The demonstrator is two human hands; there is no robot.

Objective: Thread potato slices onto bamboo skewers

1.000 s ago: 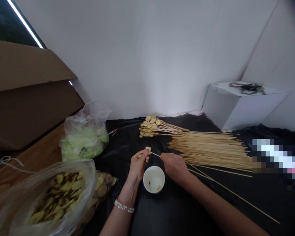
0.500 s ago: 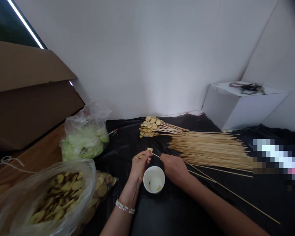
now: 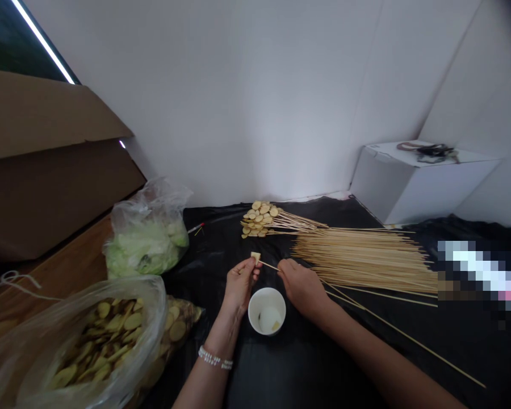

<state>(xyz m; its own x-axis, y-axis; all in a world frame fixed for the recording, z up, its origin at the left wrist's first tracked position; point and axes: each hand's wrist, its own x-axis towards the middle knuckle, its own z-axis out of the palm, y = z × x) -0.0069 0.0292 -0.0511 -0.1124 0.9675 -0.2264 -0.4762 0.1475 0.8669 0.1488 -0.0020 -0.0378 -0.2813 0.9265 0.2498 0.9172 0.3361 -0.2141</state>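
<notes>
My left hand (image 3: 240,282) pinches a small pale slice (image 3: 256,257) between thumb and fingers. A thin wooden skewer (image 3: 269,265) runs from that slice to my right hand (image 3: 301,284), whose fingers are closed round it. Just below and between the hands stands a white bowl (image 3: 267,311) with a small yellowish piece inside. Beyond them lie skewers loaded with round slices (image 3: 262,217). A wide pile of bare skewers (image 3: 366,258) spreads to the right of my right hand.
At the lower left, an open plastic bag (image 3: 157,295) holds many round slices. Behind it sits a clear bag of pale green leaves (image 3: 145,250). A cardboard box (image 3: 46,187) is at the far left, a white box (image 3: 392,182) at the back right.
The slice in my left hand has moved slightly left and up, and more of the skewer shows between the hands. Both hands have otherwise stayed nearly in place.
</notes>
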